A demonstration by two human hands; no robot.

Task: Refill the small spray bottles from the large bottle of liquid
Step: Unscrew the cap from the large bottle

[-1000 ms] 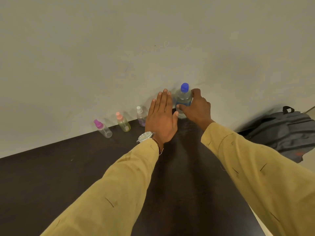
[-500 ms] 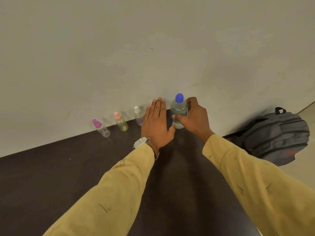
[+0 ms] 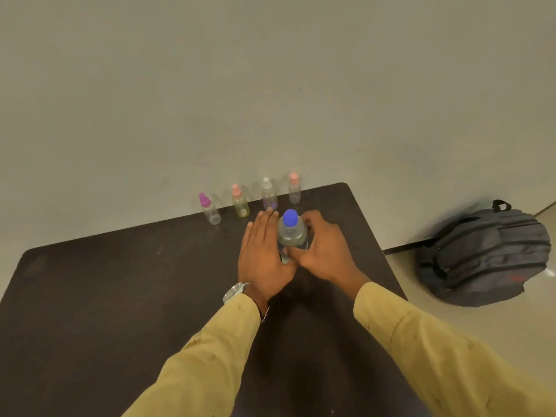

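Note:
A large clear bottle [image 3: 291, 233] with a blue cap stands on the dark table [image 3: 120, 296], a little in front of the wall. My right hand [image 3: 325, 251] is wrapped around its right side. My left hand [image 3: 261, 257] lies flat with straight fingers against the bottle's left side. Along the wall stand several small spray bottles: one with a purple cap [image 3: 209, 208], a greenish one with a pink cap [image 3: 240, 201], a clear one with a white cap [image 3: 268, 194], and one with a pink cap [image 3: 294, 189] at the right.
A grey backpack [image 3: 484, 254] lies on the pale floor to the right of the table. The table's right edge runs close to my right forearm. A plain wall rises right behind the small bottles.
The large bottle has come away from the wall toward me in my right hand. A fourth small bottle behind it has come into sight. My view has tilted downward.

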